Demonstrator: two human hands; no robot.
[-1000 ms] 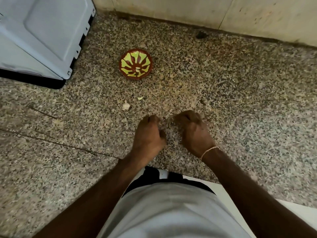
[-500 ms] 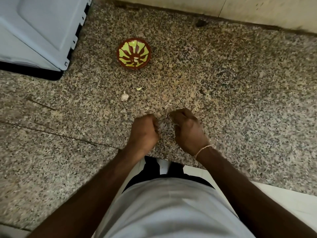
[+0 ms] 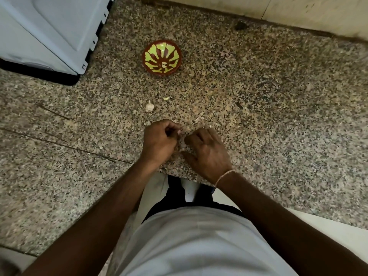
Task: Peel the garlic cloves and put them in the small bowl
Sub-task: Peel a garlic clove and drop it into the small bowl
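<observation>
A small red-brown bowl (image 3: 161,57) with a yellow-green pattern stands on the speckled stone counter (image 3: 278,116) and holds a pale peeled clove (image 3: 164,65). Nearer to me, an unpeeled garlic clove (image 3: 149,106) lies on the counter beside a small pale piece (image 3: 166,98). My left hand (image 3: 159,142) is curled, and its fingertips pinch a small garlic clove (image 3: 180,132). Just to its right, my right hand (image 3: 207,150) has bent fingers that pinch a pale scrap of garlic skin (image 3: 210,127). Both hands hover close together near the counter's front edge.
A white appliance (image 3: 49,32) fills the back left corner. A tiled wall (image 3: 298,12) runs along the back. Loose flakes of skin (image 3: 198,118) lie in front of my hands. The counter's front edge (image 3: 179,174) passes under my wrists.
My hands have drawn slightly apart, and the right hand's fingers have stretched forward. The camera view has shifted a little; the bowl and loose clove lie where they were.
</observation>
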